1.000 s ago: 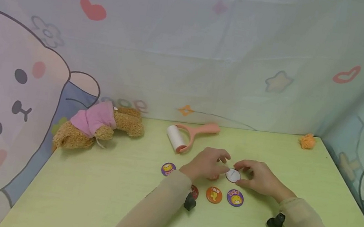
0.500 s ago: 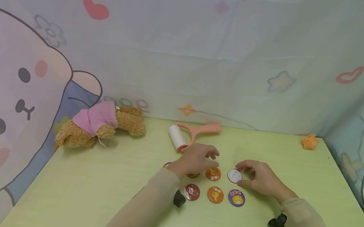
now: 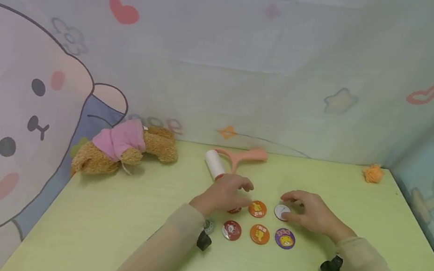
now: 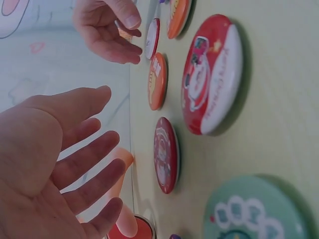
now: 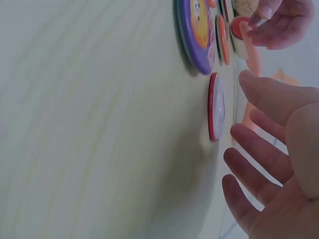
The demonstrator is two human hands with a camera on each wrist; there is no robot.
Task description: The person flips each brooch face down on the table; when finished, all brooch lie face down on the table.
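My left hand [image 3: 224,195] hovers over the left part of two rows of round button badges, fingers loosely spread and holding nothing. Partly under it lies a dark red badge [image 4: 166,155]; an orange badge [image 3: 258,209] is just off its fingertips. My right hand [image 3: 312,213] is beside a badge lying white back up [image 3: 280,212]; in the right wrist view its thumb and fingers are spread, apart from that badge [image 5: 217,107]. The nearer row has a green badge [image 4: 254,214] partly behind the left wrist, a red-and-white badge [image 3: 232,230], an orange badge [image 3: 259,233] and a purple bear badge [image 3: 285,238].
Behind the left hand lies a lint roller with a white roll [image 3: 214,163] and pink handle [image 3: 254,154]. A teddy bear in a pink top [image 3: 126,140] lies at the back left. A small orange object [image 3: 373,173] sits at the back right corner. A printed curtain hangs behind the table.
My left hand has moved left, away from the white-backed badge, uncovering the orange badge and the nearer row's red one. The right hand stays beside the white-backed badge. The view has shifted slightly.
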